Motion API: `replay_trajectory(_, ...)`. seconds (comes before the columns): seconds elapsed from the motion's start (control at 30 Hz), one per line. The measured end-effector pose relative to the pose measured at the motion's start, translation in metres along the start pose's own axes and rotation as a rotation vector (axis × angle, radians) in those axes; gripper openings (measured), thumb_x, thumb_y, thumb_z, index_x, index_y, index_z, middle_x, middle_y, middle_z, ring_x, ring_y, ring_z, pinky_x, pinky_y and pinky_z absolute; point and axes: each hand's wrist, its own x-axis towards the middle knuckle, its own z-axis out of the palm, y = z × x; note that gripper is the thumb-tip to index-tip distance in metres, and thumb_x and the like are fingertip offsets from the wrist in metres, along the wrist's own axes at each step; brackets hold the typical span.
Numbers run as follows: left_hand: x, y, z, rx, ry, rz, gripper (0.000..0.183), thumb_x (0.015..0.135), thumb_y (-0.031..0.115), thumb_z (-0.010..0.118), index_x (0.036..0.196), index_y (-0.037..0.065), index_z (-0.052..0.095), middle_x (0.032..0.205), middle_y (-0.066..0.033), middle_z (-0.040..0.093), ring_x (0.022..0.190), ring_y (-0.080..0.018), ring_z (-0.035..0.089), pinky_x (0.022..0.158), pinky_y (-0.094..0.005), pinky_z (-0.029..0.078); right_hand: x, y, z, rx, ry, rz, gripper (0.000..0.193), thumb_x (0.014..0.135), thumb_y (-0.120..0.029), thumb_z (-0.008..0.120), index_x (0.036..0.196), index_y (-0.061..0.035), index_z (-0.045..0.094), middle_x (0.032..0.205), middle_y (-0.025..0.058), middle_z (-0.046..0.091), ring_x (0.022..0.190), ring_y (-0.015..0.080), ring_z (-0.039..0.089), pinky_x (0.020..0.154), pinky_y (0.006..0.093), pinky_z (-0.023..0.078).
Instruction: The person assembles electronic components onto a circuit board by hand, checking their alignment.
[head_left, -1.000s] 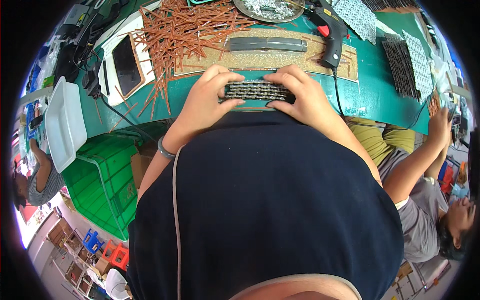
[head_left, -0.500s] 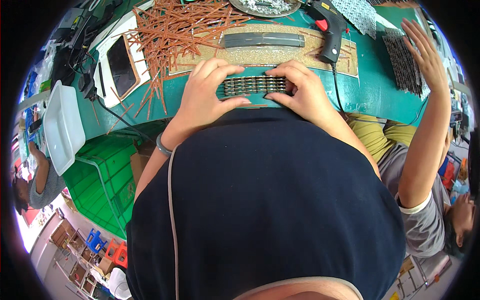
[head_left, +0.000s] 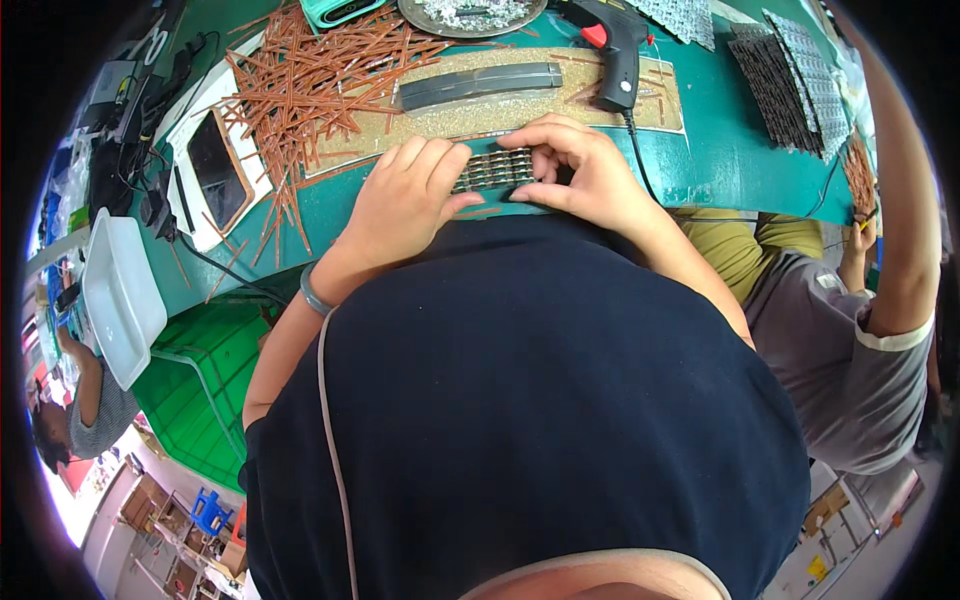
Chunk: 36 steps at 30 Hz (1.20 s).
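Has block of strips [head_left: 492,171] between left hand [head_left: 405,200] and right hand [head_left: 590,175], before board [head_left: 470,121] on table [head_left: 715,165]. Carries bar [head_left: 480,87] on board, sticks [head_left: 320,80] left of bar, phone [head_left: 218,168] left of sticks, glue gun [head_left: 621,62] at right.

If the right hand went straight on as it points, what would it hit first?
First the dark ridged stack that the right hand touches, then apparently the left hand; depth is unclear.
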Motion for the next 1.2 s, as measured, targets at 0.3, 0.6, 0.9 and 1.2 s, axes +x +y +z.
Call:
replay_trajectory(0.3,0.011,0.009,-0.028,-2.218,-0.351,-0.819,0.053,0.096,0.039,0.024,0.109,-0.008,0.046,0.075,-0.0064,0.048,0.057,-0.0092,0.04,0.046,-0.0192,0.035,0.033,-0.033,-0.007,0.591,0.016,0.355,0.036,0.091,-0.037,0.045,0.105,-0.0075,0.06,0.062,-0.0023,0.051,0.042,0.0009,0.038,0.037,0.014,0.027)
replay_trajectory(0.6,0.002,0.003,-0.022,-2.284,-0.33,-0.77,0.054,0.096,0.041,0.024,0.107,-0.007,0.046,0.072,-0.0047,0.046,0.054,-0.0085,0.039,0.043,-0.0186,0.034,0.042,-0.027,0.006,0.743,0.061,0.433,0.054,0.094,-0.043,0.03,0.101,0.0008,0.06,0.058,0.0021,0.053,0.037,0.004,0.035,0.033,0.0164,0.024)
replay_trajectory(0.9,0.006,-0.007,-0.019,-2.305,-0.343,-0.697,0.049,0.095,0.039,0.03,0.105,-0.005,0.048,0.077,-0.0083,0.053,0.055,-0.0097,0.045,0.043,-0.019,0.035,0.048,-0.034,0.001,0.594,0.001,0.229,0.038,0.092,-0.036,0.039,0.116,-0.0083,0.051,0.093,0.0028,0.057,0.061,0.0049,0.049,0.044,0.0169,0.037)
replay_trajectory(1.2,0.002,-0.017,-0.016,-1.428,0.397,-0.675,0.049,0.094,0.043,0.029,0.116,0.002,0.046,0.091,-0.004,0.054,0.073,-0.0116,0.049,0.061,-0.0232,0.04,0.094,-0.053,-0.036,0.586,0.13,0.331,0.02,0.09,-0.026,0.049,0.092,-0.0065,0.054,0.077,0.0011,0.055,0.056,0.0065,0.049,0.045,0.0188,0.038)
